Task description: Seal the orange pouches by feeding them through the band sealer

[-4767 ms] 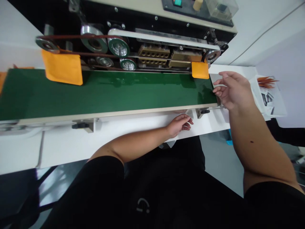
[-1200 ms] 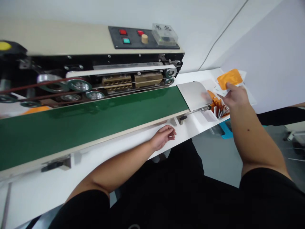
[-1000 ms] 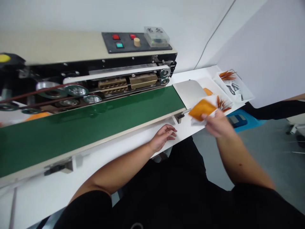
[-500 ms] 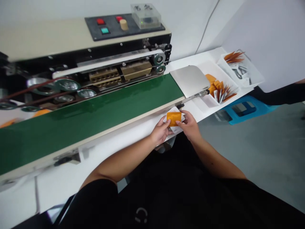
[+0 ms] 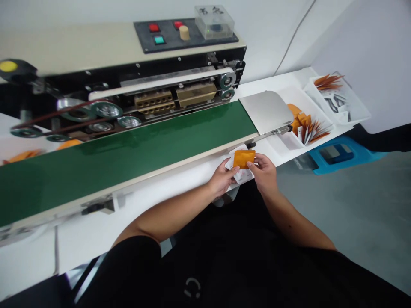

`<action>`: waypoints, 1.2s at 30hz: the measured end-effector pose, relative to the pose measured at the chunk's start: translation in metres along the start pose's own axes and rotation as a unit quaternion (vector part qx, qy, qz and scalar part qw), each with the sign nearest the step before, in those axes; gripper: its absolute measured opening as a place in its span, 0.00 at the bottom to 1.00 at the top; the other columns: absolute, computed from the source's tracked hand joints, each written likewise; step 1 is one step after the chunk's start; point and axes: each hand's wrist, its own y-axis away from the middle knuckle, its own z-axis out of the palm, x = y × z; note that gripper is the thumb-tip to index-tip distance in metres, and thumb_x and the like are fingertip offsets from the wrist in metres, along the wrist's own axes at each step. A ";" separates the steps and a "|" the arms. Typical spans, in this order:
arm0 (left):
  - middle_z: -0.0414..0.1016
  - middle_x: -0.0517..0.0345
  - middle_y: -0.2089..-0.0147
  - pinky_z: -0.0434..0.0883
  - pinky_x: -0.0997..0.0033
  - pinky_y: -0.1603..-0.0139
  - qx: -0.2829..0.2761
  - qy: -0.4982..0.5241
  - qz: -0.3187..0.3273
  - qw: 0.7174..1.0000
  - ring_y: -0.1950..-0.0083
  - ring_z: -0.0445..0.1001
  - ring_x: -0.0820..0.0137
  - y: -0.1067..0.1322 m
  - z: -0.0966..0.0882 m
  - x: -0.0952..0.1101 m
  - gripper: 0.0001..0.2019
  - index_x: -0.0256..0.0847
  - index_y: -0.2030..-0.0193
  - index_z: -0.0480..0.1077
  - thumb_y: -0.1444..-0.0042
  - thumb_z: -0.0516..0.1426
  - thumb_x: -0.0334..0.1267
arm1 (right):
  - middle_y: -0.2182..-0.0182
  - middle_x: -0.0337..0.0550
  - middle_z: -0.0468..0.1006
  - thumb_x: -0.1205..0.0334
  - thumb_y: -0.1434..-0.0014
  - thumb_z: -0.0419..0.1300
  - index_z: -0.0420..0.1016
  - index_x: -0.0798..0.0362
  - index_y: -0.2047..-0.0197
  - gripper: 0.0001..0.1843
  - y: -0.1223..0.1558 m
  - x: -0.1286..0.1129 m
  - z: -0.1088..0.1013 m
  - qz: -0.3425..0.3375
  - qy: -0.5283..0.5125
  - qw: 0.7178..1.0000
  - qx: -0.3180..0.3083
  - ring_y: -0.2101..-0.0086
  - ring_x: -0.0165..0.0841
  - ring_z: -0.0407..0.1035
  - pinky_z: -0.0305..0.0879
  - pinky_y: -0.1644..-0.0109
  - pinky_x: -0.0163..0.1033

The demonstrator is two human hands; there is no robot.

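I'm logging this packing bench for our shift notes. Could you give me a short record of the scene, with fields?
Left hand: holding the white pouch at its left side
Right hand: holding the same pouch at its right side
On pouch: orange packet
Beside hands: green conveyor belt of a sealing machine
Belt end: metal plate
Beyond plate: white tray with orange packets
Farther right: second white tray
Floor: blue stool

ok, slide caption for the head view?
Left hand and right hand hold an orange-and-white sachet beside the green conveyor belt of a band sealer.
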 end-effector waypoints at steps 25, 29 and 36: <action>0.85 0.47 0.40 0.86 0.58 0.52 -0.007 0.012 -0.001 1.000 0.52 0.87 0.60 -0.008 -0.007 -0.014 0.36 0.45 0.35 0.74 0.46 0.79 0.51 | 0.58 0.42 0.86 0.54 0.41 0.77 0.79 0.51 0.54 0.17 0.006 0.002 0.009 -0.012 -0.121 0.989 0.081 0.57 0.34 0.81 0.77 0.41 0.47; 0.85 0.45 0.40 0.86 0.59 0.52 -0.011 0.010 -0.003 1.000 0.51 0.88 0.59 -0.007 -0.007 -0.013 0.34 0.44 0.36 0.75 0.44 0.78 0.52 | 0.58 0.42 0.87 0.56 0.43 0.78 0.79 0.50 0.56 0.16 0.006 -0.006 0.007 -0.006 -0.104 0.993 0.064 0.58 0.34 0.81 0.77 0.46 0.42; 0.86 0.47 0.43 0.86 0.59 0.51 0.000 0.015 0.000 1.000 0.53 0.88 0.61 -0.005 -0.007 -0.013 0.32 0.44 0.33 0.74 0.39 0.75 0.52 | 0.61 0.41 0.85 0.55 0.44 0.77 0.78 0.51 0.57 0.17 0.007 -0.014 0.009 0.035 -0.068 0.997 0.032 0.63 0.33 0.79 0.76 0.56 0.39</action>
